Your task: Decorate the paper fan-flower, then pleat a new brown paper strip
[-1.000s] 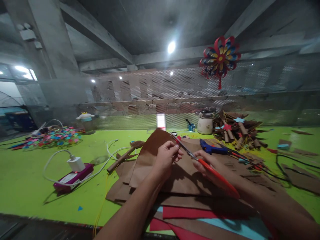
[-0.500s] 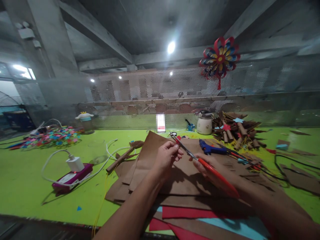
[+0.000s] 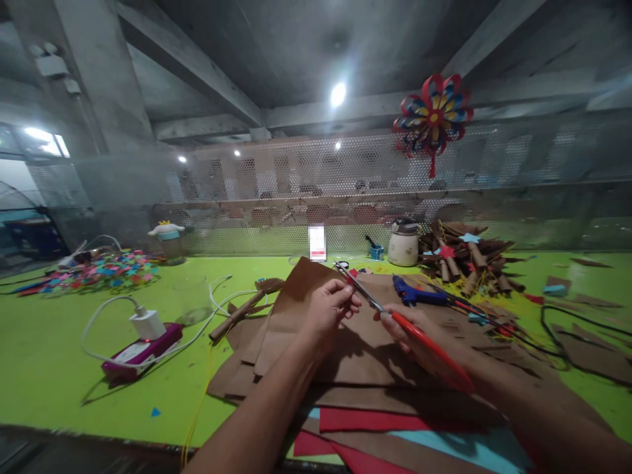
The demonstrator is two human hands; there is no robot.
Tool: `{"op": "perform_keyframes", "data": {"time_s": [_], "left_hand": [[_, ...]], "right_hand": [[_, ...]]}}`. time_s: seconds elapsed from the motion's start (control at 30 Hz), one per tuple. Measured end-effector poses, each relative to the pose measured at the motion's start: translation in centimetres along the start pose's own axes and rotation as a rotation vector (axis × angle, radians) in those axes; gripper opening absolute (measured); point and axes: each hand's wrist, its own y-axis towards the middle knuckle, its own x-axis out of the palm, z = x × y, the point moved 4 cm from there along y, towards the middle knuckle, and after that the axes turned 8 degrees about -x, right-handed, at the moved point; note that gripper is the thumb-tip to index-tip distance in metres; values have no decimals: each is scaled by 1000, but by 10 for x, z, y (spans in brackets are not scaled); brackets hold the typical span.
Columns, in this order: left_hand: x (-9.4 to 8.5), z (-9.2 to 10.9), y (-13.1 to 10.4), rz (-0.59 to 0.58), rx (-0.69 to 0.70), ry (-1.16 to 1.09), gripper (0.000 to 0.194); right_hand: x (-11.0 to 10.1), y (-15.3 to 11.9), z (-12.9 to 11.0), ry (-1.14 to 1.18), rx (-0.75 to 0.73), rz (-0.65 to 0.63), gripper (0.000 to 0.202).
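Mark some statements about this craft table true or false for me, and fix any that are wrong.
1. The right hand holds the red-handled scissors. True.
2. The glue gun is bright yellow. False: its body is blue.
3. A white charger is plugged into the purple power strip. True.
4. The flower-shaped decoration lies flat on the table. False: it is up high, well above the tabletop.
5. A light blue star sits among the brown paper rolls. True.
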Motion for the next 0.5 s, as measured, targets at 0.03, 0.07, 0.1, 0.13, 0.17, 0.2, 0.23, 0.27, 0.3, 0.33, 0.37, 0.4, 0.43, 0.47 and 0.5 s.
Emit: {"op": "perform_keyframes", "data": {"time_s": [0.03,0.07,0.1,0.13,0.17,0.2,0.23,0.27,0.3,0.33,0.37,0.4,0.43,0.47,0.5], "left_hand": [[0,0,0,1,-1,2,20],[0,0,0,1,-4,2,21],[-1,0,0,1,-8,2,21],[-1,-1,0,-1,-12,2,21],[-1,-1,1,-4,-15,3,22],[-1,-2,1,-6,-18,3,22],[-2,-2,2,-9,-20,4,22],[-2,-2,2,-11,-19,5,23],[-2,-2,2,-15,-17,6,23],[-2,-2,3,-20,-14,6,22],[-2,-2,3,-26,-11,6,22],[-2,-2,3,-31,-9,8,21],[-2,-1,2,-35,-7,11,21],[-2,-1,2,-35,-5,15,20],[-2,0,2,-32,-4,21,20]], "right_hand": [[1,0,0,12,13,-25,28],[2,0,-1,24,25,-48,30],[3,0,-1,34,35,-62,32],[3,0,-2,44,43,-71,33],[3,0,-3,52,50,-79,34],[3,0,-5,58,57,-84,34],[3,0,-5,64,63,-87,35],[2,0,-6,68,68,-89,36],[2,1,-7,71,72,-91,37],[2,1,-8,73,75,-91,37],[2,1,-8,73,77,-91,38],[2,1,-8,72,78,-89,38],[1,0,-9,70,77,-88,38],[1,0,-9,66,75,-84,38],[0,0,-9,61,71,-79,38]]}}
